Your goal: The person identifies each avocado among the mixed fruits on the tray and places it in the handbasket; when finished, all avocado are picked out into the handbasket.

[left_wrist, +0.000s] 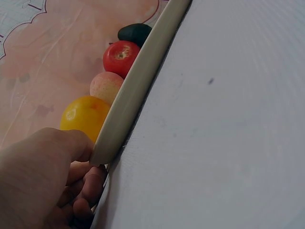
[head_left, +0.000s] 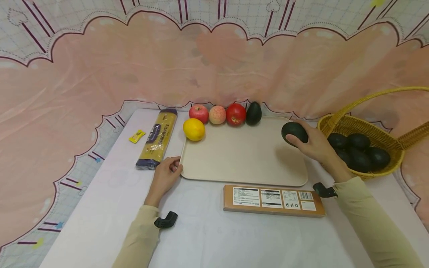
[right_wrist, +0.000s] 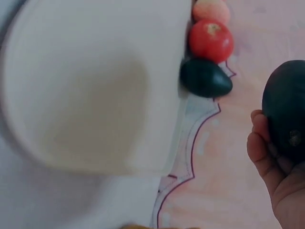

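Note:
My right hand point(head_left: 313, 143) grips a dark green avocado point(head_left: 294, 134) over the right end of the beige tray point(head_left: 241, 160). In the right wrist view the fingers curl around this avocado point(right_wrist: 288, 109), and a shadow falls on the tray below. At the tray's left front corner, my left hand point(head_left: 166, 173) pinches the rim, thumb above and fingers curled beneath, as the left wrist view shows. Along the tray's back edge sit an apple point(head_left: 199, 113), a peach point(head_left: 217, 115), a pomegranate point(head_left: 236, 114) and another avocado point(head_left: 254, 113). A yellow lemon point(head_left: 194, 129) lies at the left edge.
A yellow wicker basket point(head_left: 397, 160) with a tall handle holds several avocados point(head_left: 359, 142) at the right. A spaghetti packet point(head_left: 159, 137) and a small yellow sachet point(head_left: 137, 136) lie left of the tray. An orange-brown box point(head_left: 274, 201) lies in front of it.

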